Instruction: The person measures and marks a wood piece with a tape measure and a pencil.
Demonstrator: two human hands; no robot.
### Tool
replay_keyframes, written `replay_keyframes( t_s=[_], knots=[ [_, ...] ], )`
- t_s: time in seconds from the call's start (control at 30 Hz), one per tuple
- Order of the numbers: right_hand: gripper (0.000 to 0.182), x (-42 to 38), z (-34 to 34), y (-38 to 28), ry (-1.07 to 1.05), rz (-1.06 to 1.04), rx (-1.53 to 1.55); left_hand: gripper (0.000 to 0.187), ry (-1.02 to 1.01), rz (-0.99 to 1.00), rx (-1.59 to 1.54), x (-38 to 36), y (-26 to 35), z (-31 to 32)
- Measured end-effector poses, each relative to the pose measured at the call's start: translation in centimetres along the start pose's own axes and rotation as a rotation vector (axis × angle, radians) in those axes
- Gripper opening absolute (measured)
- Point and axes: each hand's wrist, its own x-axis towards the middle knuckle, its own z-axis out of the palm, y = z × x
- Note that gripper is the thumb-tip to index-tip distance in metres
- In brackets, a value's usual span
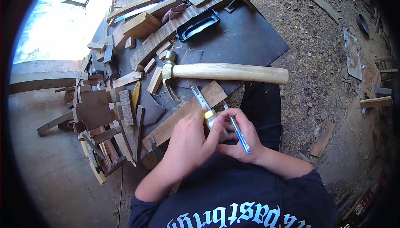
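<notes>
Tape measure (203,101) juts from left hand (189,142) toward the hammer (221,73)

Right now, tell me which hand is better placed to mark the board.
Right hand, probably: it holds the pen beside the board, while the left hand is busy with the tape measure.

Outdoor yard around you. Dark desk (250,36) before you, wood offcuts (104,115) heaped along its left edge. Concrete floor (46,165) at your left, sunlit glare upper left. Dirt ground (325,40) at your right, strewn with sawdust, chips, loose planks (323,138).
</notes>
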Motion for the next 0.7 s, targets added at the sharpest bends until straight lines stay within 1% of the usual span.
replay_keyframes(
  t_s=[0.1, 0.13, 0.23, 0.3, 0.4, 0.43, 0.5, 0.53, 0.7],
  knots=[
    [0.065, 0.1, -0.7, 0.2, 0.028, 0.167, 0.135, 0.050, -0.023, 0.005, 0.054, -0.1, 0.3, 0.5],
    [0.062, 0.1, -0.6, 0.1, 0.047, 0.114, 0.079, 0.050, -0.035, 0.001, 0.037, 0.0, 0.3, 0.5],
    [0.058, -0.1, 0.2, 0.5, 0.118, 0.082, 0.171, 0.047, -0.078, -0.023, 0.030, 0.2, 0.5, 0.0],
    [0.059, -0.1, 0.4, 0.8, 0.124, 0.000, 0.041, 0.042, -0.101, -0.065, 0.082, 0.0, 0.9, -0.4],
    [0.061, 0.2, 0.5, 0.8, 0.133, -0.114, -0.163, 0.043, -0.028, 0.168, 0.212, 0.2, -0.7, -1.1],
    [0.062, 0.3, 0.5, 0.8, 0.136, -0.150, -0.232, 0.043, -0.016, 0.194, 0.249, 0.2, -1.0, -1.3],
    [0.062, 0.2, 0.5, 0.3, 0.150, -0.099, -0.214, 0.042, 0.008, 0.246, 0.326, 0.3, -1.4, -1.6],
    [0.062, 0.1, 0.5, 0.1, 0.158, -0.075, -0.204, 0.042, -0.012, 0.227, 0.313, 0.3, -1.5, -1.8],
    [0.061, -0.2, 0.1, -0.1, 0.145, -0.095, -0.240, 0.040, -0.072, 0.213, 0.314, 0.1, -2.2, -2.3]
  ],
)
